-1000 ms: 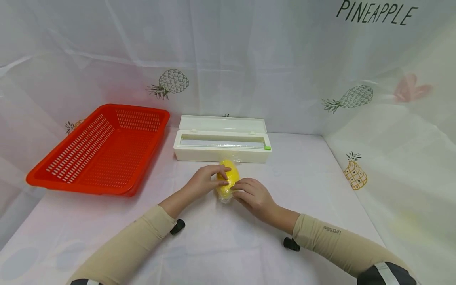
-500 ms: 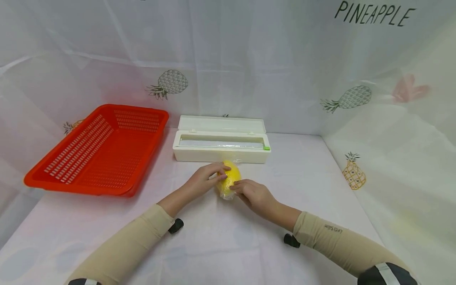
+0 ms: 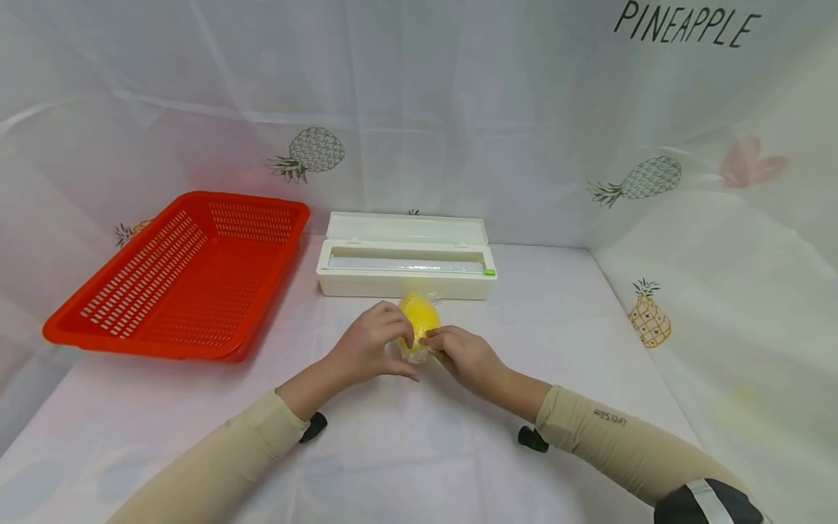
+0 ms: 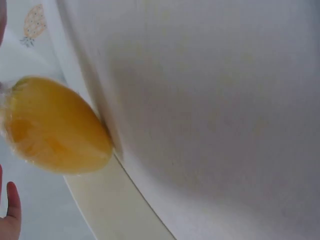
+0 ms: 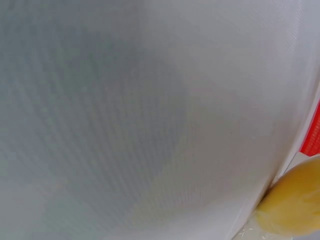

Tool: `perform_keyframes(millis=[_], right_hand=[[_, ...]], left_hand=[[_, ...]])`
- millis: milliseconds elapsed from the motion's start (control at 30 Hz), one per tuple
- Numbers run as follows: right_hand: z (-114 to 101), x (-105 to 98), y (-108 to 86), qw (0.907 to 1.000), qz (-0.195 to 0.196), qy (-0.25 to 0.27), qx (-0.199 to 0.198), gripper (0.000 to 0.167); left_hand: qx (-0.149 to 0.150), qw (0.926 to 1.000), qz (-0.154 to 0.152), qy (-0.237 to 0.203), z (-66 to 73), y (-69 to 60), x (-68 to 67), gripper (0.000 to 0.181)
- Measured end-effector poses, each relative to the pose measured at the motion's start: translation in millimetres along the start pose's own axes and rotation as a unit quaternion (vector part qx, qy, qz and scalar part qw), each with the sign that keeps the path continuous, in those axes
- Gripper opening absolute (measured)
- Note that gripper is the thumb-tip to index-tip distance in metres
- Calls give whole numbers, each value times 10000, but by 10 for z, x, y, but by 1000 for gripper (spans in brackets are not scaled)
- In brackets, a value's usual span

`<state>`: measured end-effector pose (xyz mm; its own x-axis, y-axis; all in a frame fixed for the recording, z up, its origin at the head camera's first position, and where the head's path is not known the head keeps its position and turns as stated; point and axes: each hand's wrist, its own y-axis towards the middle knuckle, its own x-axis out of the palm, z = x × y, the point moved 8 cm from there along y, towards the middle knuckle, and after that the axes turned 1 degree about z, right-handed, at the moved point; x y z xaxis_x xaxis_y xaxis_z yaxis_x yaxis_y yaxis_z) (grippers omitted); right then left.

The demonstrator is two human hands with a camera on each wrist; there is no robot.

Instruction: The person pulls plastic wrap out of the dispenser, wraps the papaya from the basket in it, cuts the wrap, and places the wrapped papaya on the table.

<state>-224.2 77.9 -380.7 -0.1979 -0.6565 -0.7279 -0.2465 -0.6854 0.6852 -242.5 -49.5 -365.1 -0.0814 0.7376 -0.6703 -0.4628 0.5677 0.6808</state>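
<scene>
A yellow oval fruit (image 3: 419,311), wrapped in clear film, lies on the table directly in front of the white cling film dispenser (image 3: 407,282). My left hand (image 3: 369,343) is at the fruit's left side, bent fingers beside it and thumb spread away below. From the right, my right hand (image 3: 470,362) pinches the wrapped fruit's near end with thumb and fingertips. In the left wrist view the smooth fruit (image 4: 57,130) fills the left side, loose film bunched at one end. The right wrist view cuts the fruit (image 5: 292,202) off at its lower right corner.
The dispenser's lid (image 3: 407,228) stands raised, with a roll inside and a green slider (image 3: 489,272) at its right end. A red slotted basket (image 3: 262,331) stands at the left. White pineapple-printed cloth walls (image 3: 458,145) enclose the table's back and sides.
My left hand has loosened from the fruit, its thumb moving away and down toward me. The right hand keeps its pinch at the near end. The fruit has shifted only slightly.
</scene>
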Motion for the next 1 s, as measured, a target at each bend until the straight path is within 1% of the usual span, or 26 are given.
perform_keyframes(millis=[133, 233, 300, 433, 533, 600, 667, 733, 800, 900, 1000], right_hand=[[-1, -4, 8, 10000, 79, -6, -9, 17], [3, -3, 11, 10000, 70, 24, 51, 15], [10, -1, 12, 9999, 26, 58, 130, 17], [32, -4, 6, 9995, -97, 106, 297, 27], [48, -10, -7, 9991, -175, 142, 365, 26], [62, -17, -17, 9989, -181, 183, 382, 18], [85, -28, -16, 9990, -125, 174, 402, 13], [117, -45, -2, 9989, -38, 152, 445, 13], [160, -60, 26, 9984, 1, 123, 554, 14], [244, -74, 83, 9951, -141, 69, 977, 16], [336, -63, 116, 9872, -368, 62, 1552, 26]], left_hand=[[-225, 9991, -159, 315, 2, -5, 42, 45], [-271, 9980, -240, 517, 3, -11, 47, 36], [-254, 9976, -264, 582, 4, -18, 37, 31], [-292, 9983, -205, 469, -3, -40, -3, 26], [-420, 9985, -225, 258, -9, -48, -12, 25], [-642, 9973, -333, 155, -26, -49, 5, 25], [-944, 9943, -479, 97, -51, -46, 33, 24], [-1300, 9895, -625, 108, -91, -41, 64, 23], [-1558, 9852, -695, 142, -120, -27, 80, 21], [-1742, 9819, -706, 216, -160, 7, 96, 20], [-1879, 9796, -680, 226, -187, 66, 97, 19]])
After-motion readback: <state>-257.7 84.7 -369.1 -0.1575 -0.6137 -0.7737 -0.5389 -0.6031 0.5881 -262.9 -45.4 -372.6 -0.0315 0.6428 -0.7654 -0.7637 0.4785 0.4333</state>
